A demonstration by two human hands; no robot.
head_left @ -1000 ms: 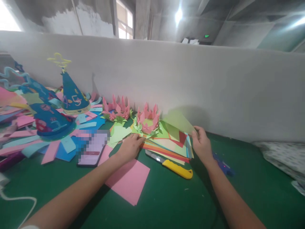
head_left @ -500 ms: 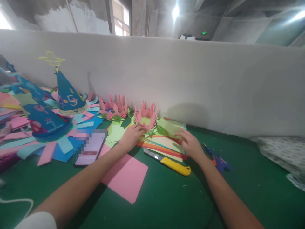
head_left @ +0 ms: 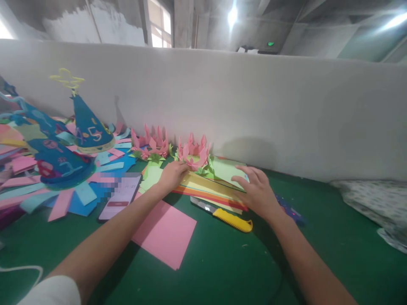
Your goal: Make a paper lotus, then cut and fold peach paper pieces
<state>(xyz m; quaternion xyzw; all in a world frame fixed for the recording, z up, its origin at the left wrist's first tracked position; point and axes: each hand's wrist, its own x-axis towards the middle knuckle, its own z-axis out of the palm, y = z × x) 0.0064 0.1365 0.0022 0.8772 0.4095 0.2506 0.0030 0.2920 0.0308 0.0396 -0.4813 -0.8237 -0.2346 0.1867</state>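
My left hand (head_left: 173,175) is closed at the left end of a stack of coloured paper (head_left: 211,191), its fingertips pressed together on the sheets beside a pink paper lotus (head_left: 193,157). My right hand (head_left: 257,190) is at the stack's right end, thumb and fingers apart, against the paper edges. A light green sheet (head_left: 225,168) lies behind the stack, partly covered by the right fingers. In front of the stack is a yellow utility knife (head_left: 233,219), blade pointing left. Pink square sheets (head_left: 168,235) lie nearer to me.
A second paper lotus (head_left: 151,146) stands further left. Blue cone hats (head_left: 90,127) rise among pink and blue paper strips. A phone (head_left: 122,197) lies left of the pink sheets. Beyond my right wrist is a blue tool (head_left: 291,212); patterned cloth (head_left: 372,203) sits far right.
My right hand has spread its fingers and shifted slightly right. The light green sheet it touched lies lower, and the stacked sheets look more even. My left hand has moved slightly left.
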